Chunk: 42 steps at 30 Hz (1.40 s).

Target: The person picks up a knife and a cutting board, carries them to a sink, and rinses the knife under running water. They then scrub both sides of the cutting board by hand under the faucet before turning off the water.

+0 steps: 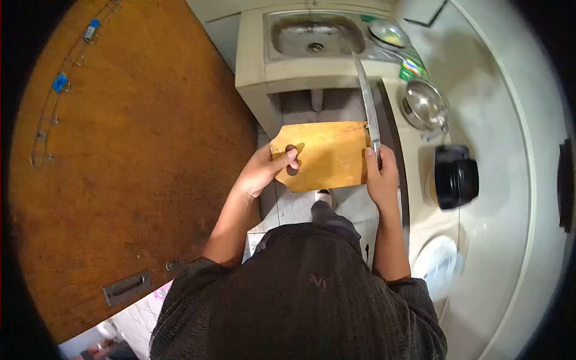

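The left hand [262,169] is gripping the left end of a flat, yellow-brown, wooden-looking board [330,156]. The right hand [383,180] is clasping a knife [365,90] and the board's right edge. The 2 long axes are standing nearly square: the board is spanning left to right between both hands, the slender metal blade pointing far, toward the dull metal sink [288,37].

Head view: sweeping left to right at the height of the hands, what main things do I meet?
Brown door → left hand → yellow board → right hand → black container.
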Available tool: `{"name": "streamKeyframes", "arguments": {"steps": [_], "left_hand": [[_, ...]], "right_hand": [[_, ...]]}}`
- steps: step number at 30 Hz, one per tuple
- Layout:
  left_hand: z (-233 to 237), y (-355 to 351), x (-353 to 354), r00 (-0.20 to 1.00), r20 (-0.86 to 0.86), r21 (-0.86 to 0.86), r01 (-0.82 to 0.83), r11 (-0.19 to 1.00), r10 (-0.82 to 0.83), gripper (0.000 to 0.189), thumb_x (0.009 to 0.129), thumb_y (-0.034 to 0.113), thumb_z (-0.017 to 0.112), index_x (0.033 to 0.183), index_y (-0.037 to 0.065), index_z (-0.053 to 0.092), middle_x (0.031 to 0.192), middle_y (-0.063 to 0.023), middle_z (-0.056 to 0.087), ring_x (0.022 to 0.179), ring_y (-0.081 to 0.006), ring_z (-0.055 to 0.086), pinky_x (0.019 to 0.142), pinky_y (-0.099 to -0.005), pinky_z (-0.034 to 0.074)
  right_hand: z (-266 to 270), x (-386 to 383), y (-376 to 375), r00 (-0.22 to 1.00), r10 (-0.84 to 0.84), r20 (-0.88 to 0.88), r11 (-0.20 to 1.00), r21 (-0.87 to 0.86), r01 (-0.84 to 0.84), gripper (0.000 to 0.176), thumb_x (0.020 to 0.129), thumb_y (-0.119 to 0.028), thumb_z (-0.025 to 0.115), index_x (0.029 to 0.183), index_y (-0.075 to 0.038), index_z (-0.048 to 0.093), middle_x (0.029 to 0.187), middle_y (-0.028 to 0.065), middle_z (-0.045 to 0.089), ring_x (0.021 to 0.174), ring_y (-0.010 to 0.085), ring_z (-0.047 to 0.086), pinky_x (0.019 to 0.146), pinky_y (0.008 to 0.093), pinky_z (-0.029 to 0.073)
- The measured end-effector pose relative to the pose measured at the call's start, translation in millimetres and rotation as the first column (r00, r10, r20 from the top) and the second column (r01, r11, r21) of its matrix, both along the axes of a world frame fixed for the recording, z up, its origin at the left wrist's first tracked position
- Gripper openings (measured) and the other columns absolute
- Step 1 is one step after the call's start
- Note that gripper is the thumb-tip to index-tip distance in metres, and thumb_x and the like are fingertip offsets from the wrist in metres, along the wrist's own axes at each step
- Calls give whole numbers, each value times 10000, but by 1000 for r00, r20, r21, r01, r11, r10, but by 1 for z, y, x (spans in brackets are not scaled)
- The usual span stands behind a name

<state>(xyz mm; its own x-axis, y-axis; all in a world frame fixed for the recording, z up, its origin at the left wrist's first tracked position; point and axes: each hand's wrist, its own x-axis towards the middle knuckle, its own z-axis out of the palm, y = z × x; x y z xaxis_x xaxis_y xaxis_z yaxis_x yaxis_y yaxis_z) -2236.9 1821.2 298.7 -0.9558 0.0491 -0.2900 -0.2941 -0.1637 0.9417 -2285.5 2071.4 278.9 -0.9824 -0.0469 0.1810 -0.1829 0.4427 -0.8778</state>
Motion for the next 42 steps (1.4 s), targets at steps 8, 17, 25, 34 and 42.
{"name": "streamKeyframes", "arguments": {"steps": [8, 17, 25, 34, 42], "left_hand": [[11, -10, -97, 946, 68, 141, -323, 936, 316, 276, 957, 318, 456, 998, 49, 500, 757, -12, 507, 676, -112, 503, 623, -255, 417], [-56, -96, -214, 774, 52, 111, -632, 767, 631, 335, 949, 330, 476, 1106, 37, 521, 866, -47, 585, 742, -113, 577, 656, -252, 471], [-124, -214, -332, 769, 182, 36, -628, 777, 613, 349, 924, 362, 522, 1045, 36, 554, 818, -35, 586, 687, -96, 555, 621, -248, 460], [-168, -279, -392, 731, 170, -20, -668, 744, 661, 320, 910, 322, 564, 1044, 32, 556, 810, -28, 596, 672, -85, 542, 607, -230, 454], [-176, -279, -392, 664, 152, -46, -735, 676, 732, 294, 923, 292, 544, 1034, 20, 555, 786, -17, 594, 634, -68, 522, 561, -221, 436]], "right_hand": [[-19, -135, -39, 983, 177, -49, 983, -39, -179, 287, 895, -233, 520, 930, 51, 539, 951, 207, 534, 886, 336, 516, 807, 380, 406], [-43, -264, -129, 936, 334, 114, 925, 152, -349, 283, 893, -240, 521, 852, 39, 498, 881, 231, 529, 825, 394, 507, 740, 428, 404], [-55, -365, -206, 929, 305, 211, 914, 208, -347, 286, 882, -217, 541, 951, 61, 539, 942, 236, 556, 875, 395, 541, 767, 400, 429], [-61, -437, -233, 940, 287, 183, 919, 223, -325, 241, 865, -158, 570, 932, 71, 533, 881, 220, 545, 771, 365, 534, 704, 375, 429], [-59, -474, -243, 894, 404, 193, 893, 129, -431, 241, 858, -172, 578, 918, 59, 542, 837, 182, 539, 709, 301, 528, 664, 342, 424]]}}
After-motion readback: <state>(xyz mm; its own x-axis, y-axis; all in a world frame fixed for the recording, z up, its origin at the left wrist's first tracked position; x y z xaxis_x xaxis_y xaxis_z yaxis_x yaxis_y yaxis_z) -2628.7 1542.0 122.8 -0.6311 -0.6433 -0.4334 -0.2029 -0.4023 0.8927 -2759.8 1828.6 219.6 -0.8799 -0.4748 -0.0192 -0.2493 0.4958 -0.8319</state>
